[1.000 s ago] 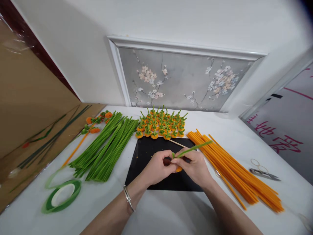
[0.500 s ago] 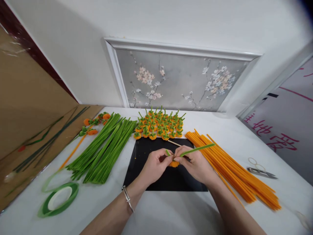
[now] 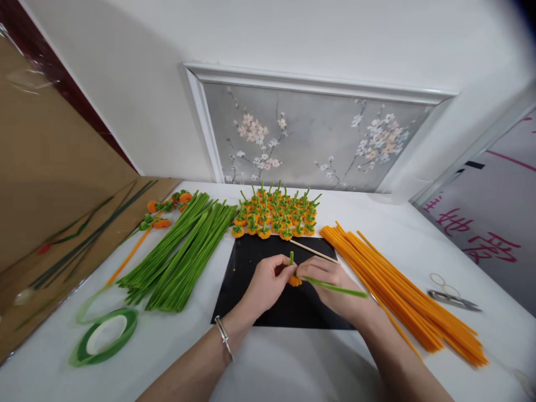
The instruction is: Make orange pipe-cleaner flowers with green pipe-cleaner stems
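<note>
Above a black mat [image 3: 276,312], my left hand [image 3: 270,279] pinches a small orange flower [image 3: 295,281] from the left, near its top. A short green end stands upright between the hands. My right hand [image 3: 330,282] is closed on a green pipe cleaner [image 3: 339,289], whose long end points right and slightly down across the wrist. The fingertips of both hands nearly meet over the flower, and the exact join is hidden. Behind the mat stand several finished orange flowers [image 3: 274,215] with green stems. A thin wooden stick [image 3: 314,249] lies along the mat's back right part.
Green pipe cleaners [image 3: 180,257] lie at left, orange ones [image 3: 402,290] at right. Green tape [image 3: 106,336] sits at front left, scissors [image 3: 454,300] at far right. Orange blooms [image 3: 161,223] lie at back left, beside a cardboard sheet [image 3: 54,279]. A wall stands behind.
The long green end has swung from pointing up and right to slightly downward. The short green end is now more upright. My right hand has turned and shows more of its back.
</note>
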A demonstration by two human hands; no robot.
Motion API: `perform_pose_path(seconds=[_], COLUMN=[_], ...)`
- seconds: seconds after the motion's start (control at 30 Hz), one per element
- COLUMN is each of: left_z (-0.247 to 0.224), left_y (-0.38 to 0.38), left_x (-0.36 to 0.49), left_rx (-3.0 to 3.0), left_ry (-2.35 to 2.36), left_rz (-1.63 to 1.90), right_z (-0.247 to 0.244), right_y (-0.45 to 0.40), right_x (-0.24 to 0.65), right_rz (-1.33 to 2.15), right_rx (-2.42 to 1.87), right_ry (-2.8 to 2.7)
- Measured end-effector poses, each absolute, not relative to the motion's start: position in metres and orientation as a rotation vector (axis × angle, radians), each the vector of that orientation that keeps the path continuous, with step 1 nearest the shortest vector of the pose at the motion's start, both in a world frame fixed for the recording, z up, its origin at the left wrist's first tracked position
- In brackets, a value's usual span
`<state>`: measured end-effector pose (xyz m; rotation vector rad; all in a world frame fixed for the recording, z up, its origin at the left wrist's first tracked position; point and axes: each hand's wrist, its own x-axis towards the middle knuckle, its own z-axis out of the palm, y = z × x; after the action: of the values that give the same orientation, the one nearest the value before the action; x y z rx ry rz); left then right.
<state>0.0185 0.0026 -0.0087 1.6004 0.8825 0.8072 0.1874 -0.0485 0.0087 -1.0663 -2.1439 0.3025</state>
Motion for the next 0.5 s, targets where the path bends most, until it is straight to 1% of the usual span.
perform_pose_path(seconds=[0.2, 0.37, 0.5], left_z=[-0.007, 0.001, 0.003], left_y=[0.005, 0.008, 0.008], left_x=[0.017, 0.010, 0.006], left_rx=[1.531, 1.423, 1.399], left_ry=[0.818, 0.768, 0.750], left_rz=[0.798, 0.709, 0.598], right_z=[0.011, 0.013, 0.013], right_y=[-0.049, -0.049, -0.051], right_x=[0.187, 0.185, 0.180], right_rz=[0.156, -0.148, -0.163], right_rx=[-1.019, -1.063, -1.087], right_ry=[-2.253, -2.348, -2.396])
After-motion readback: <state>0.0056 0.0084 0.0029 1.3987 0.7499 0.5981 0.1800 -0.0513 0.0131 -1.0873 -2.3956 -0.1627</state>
